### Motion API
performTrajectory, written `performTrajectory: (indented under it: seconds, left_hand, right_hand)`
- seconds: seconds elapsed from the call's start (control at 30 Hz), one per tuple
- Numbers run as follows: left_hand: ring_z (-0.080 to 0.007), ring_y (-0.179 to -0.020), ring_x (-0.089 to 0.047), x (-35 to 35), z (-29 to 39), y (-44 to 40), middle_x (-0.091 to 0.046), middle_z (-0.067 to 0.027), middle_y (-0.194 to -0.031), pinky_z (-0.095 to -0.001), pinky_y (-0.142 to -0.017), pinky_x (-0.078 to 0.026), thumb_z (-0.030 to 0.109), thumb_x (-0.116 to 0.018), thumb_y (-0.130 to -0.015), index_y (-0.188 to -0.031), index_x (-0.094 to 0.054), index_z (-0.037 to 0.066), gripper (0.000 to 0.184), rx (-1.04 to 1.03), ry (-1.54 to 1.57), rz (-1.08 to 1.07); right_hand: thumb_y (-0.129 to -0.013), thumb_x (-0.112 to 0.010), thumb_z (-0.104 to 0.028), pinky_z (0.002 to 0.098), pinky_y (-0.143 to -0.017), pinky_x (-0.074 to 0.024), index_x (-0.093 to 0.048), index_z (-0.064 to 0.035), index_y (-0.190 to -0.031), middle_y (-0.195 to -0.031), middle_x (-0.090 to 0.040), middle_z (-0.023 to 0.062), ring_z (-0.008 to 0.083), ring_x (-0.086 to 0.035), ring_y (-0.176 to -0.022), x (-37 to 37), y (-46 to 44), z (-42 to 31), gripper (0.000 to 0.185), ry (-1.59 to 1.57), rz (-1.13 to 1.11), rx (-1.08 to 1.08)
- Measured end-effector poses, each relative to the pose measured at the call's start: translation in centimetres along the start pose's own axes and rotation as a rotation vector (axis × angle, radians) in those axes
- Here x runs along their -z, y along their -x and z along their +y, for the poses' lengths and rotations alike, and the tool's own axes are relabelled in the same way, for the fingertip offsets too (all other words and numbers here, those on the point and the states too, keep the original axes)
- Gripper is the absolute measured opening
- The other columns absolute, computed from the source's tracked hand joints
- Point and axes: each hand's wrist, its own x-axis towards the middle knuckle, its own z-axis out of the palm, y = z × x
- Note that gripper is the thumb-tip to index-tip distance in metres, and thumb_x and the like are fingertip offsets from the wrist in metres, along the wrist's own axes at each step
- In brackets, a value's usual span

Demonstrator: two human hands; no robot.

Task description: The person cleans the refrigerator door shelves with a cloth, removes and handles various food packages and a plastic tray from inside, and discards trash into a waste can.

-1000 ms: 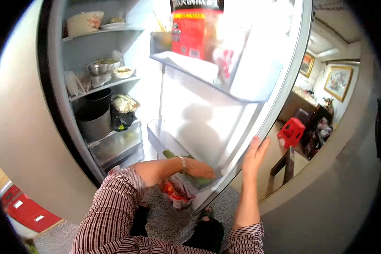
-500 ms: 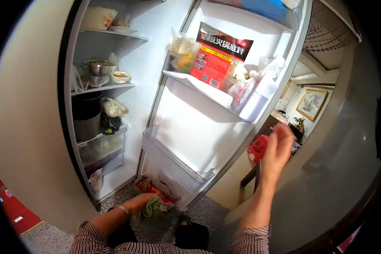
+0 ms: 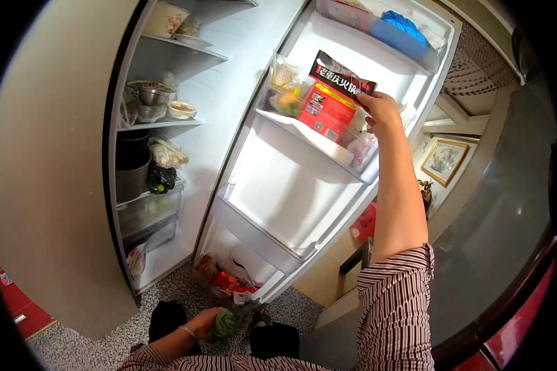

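Head view: the right hand (image 3: 371, 105) is at 1 o'clock, partly closed, with its fingertips pinching the upper right corner of a red and black packet (image 3: 332, 106). Remaining fingers are bent inward; their far side is hidden. The packet leans, top tilted to the left, with its base in the middle door rack (image 3: 307, 133). A bag with yellow and green contents (image 3: 286, 99) sits just to its 9 o'clock side; a pink and white bag (image 3: 362, 148) sits at its 4 o'clock side.

The left hand (image 3: 205, 323) is at 7 o'clock, low over the speckled floor (image 3: 90, 334). Fingers are curled, gripping a bunched green cloth (image 3: 222, 324); exact finger closure cannot be told, as the cloth covers the fingertips. Cloth is near the bottom door bin (image 3: 205, 276), which holds red packages (image 3: 231, 283).

Other contents: blue bag (image 3: 405, 28) in the top door rack (image 3: 364, 26), 1 o'clock. The lower door rack (image 3: 254, 232) spans the door between the middle rack and the bottom bin. Inside the fridge: floral bowl (image 3: 165, 20) at 11 o'clock, metal bowl (image 3: 153, 95) at 10 o'clock beside a small bowl (image 3: 181, 110), dark pot (image 3: 133, 179) at 9 o'clock with bagged pale produce (image 3: 168, 154) at its 2 o'clock side.
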Motion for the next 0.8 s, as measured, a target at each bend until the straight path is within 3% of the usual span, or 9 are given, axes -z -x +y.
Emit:
performTrajectory:
  seconds: [0.07, 0.13, 0.27, 0.3, 0.53, 0.63, 0.7, 0.73, 0.8]
  left_hand:
    - [-0.02, -0.076, -0.064, 0.0, 0.7, 1.2, -0.066, -0.0066, -0.089, -0.0379, -0.068, -0.056, 0.027, -0.052, -0.101, -0.099, -0.064, 0.006, 0.025, -0.019, 0.005, -0.002]
    - [-0.0198, -0.074, -0.064, 0.2, 1.0, 1.7, -0.065, -0.0065, -0.087, -0.0378, -0.067, -0.056, 0.027, -0.051, -0.102, -0.096, -0.063, 0.006, 0.025, -0.042, 0.008, -0.001]
    - [-0.019, -0.079, -0.064, 1.1, 1.1, 1.2, -0.066, -0.0068, -0.091, -0.0374, -0.07, -0.056, 0.029, -0.05, -0.102, -0.101, -0.064, 0.005, 0.028, -0.156, -0.049, 0.078]
    - [-0.0191, -0.083, -0.066, 1.1, 1.2, 1.3, -0.069, -0.007, -0.097, -0.0372, -0.072, -0.056, 0.031, -0.051, -0.102, -0.106, -0.066, 0.004, 0.031, -0.16, -0.104, 0.141]
    - [-0.0268, -0.1, -0.065, -0.8, 2.9, 3.9, -0.065, -0.0113, -0.113, -0.045, -0.085, -0.055, 0.044, -0.049, -0.102, -0.12, -0.062, 0.006, 0.044, -0.149, -0.023, 0.165]
    - [-0.024, -0.1, -0.061, -2.6, 4.4, 5.5, -0.064, -0.0093, -0.11, -0.0391, -0.087, -0.052, 0.04, -0.053, -0.101, -0.115, -0.062, 0.008, 0.037, -0.137, 0.022, 0.139]
    - [-0.023, -0.112, -0.056, -2.6, 4.6, 5.4, -0.062, -0.008, -0.12, -0.0392, -0.098, -0.046, 0.033, -0.062, -0.097, -0.123, -0.061, 0.01, 0.036, -0.396, -0.178, 0.051]
    - [-0.023, -0.112, -0.056, -2.7, 5.0, 5.3, -0.062, -0.008, -0.12, -0.0392, -0.098, -0.046, 0.033, -0.062, -0.097, -0.123, -0.061, 0.01, 0.036, -0.392, -0.178, 0.053]
    - [-0.0222, -0.122, -0.052, -3.4, 6.1, 5.3, -0.061, -0.0063, -0.126, -0.0392, -0.106, -0.039, 0.025, -0.068, -0.091, -0.127, -0.061, 0.012, 0.04, -0.398, -0.187, -0.13]
  right_hand:
    - [-0.089, -0.071, -0.026, 0.0399, -0.075, -0.0431, -0.065, -0.015, -0.112, -0.095, -0.063, 0.0023, 0.0202, -0.057, -0.091, -0.7, -1.0, 1.0, 0.027, -0.084, 0.033, 0.075]
    - [-0.091, -0.065, -0.014, 0.0301, -0.043, -0.0314, -0.065, -0.0052, -0.099, -0.072, -0.055, 0.0015, 0.0117, -0.041, -0.051, -1.5, -0.7, 1.2, 0.012, -0.276, 0.172, 0.209]
    - [-0.094, -0.062, -0.012, 0.0334, -0.046, -0.0405, -0.065, -0.0055, -0.103, -0.074, -0.057, 0.0015, 0.0131, -0.051, -0.062, -2.9, -1.4, 0.7, 0.011, -0.433, 0.229, 0.263]
    - [-0.094, -0.062, -0.011, 0.0357, -0.056, -0.0468, -0.066, -0.0042, -0.099, -0.077, -0.061, 0.0034, 0.0149, -0.055, -0.068, -2.8, -1.7, 0.5, 0.009, -0.399, 0.247, 0.26]
    - [-0.094, -0.061, -0.009, 0.0318, -0.073, -0.0487, -0.067, -0.0001, -0.106, -0.092, -0.068, 0.0073, 0.0157, -0.061, -0.08, -1.3, -6.4, -0.7, 0.016, -0.26, 0.582, 0.527]
    - [-0.093, -0.063, -0.007, 0.0335, -0.074, -0.0489, -0.068, -0.0006, -0.105, -0.091, -0.069, 0.0087, 0.0173, -0.062, -0.078, 0.6, -8.5, -1.4, 0.015, -0.369, 0.612, 0.621]
    - [-0.092, -0.064, -0.009, 0.035, -0.073, -0.049, -0.07, -0.0011, -0.103, -0.09, -0.07, 0.0097, 0.0184, -0.062, -0.077, 1.5, -8.3, -2.4, 0.015, -0.414, 0.629, 0.664]
    - [-0.092, -0.064, -0.009, 0.0341, -0.073, -0.0492, -0.07, -0.0004, -0.104, -0.091, -0.07, 0.009, 0.0174, -0.062, -0.077, 1.7, -6.6, -3.6, 0.016, -0.443, 0.623, 0.677]
    - [-0.095, -0.061, -0.007, 0.0322, -0.073, -0.0508, -0.068, 0.002, -0.105, -0.096, -0.069, 0.0094, 0.0166, -0.063, -0.079, 2.5, -6.1, -4.9, 0.015, -0.619, 0.455, 0.699]
